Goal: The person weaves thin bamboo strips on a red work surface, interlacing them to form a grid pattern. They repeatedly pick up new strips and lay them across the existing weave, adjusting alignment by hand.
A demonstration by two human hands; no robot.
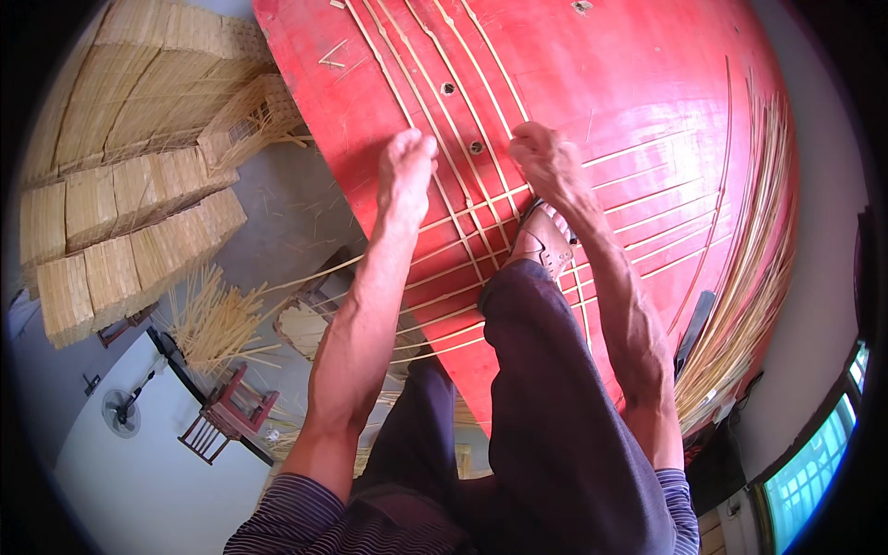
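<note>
My left hand is closed in a fist above a red board, beside a long pale bamboo strip. To its right, my right hand is also closed, its fingers curled over the end of another long strip's visible stretch. Whatever either hand may pinch is hidden by the fingers and slightly blurred. Between and below the hands, lengthwise and crosswise strips cross in an open lattice. My sandalled foot presses on the lattice just below my right hand.
A bundle of thin strips lies along the board's right side. Stacked woven bamboo pieces stand at left, near a spiky bunch of strips. A wooden chair and a fan are at lower left.
</note>
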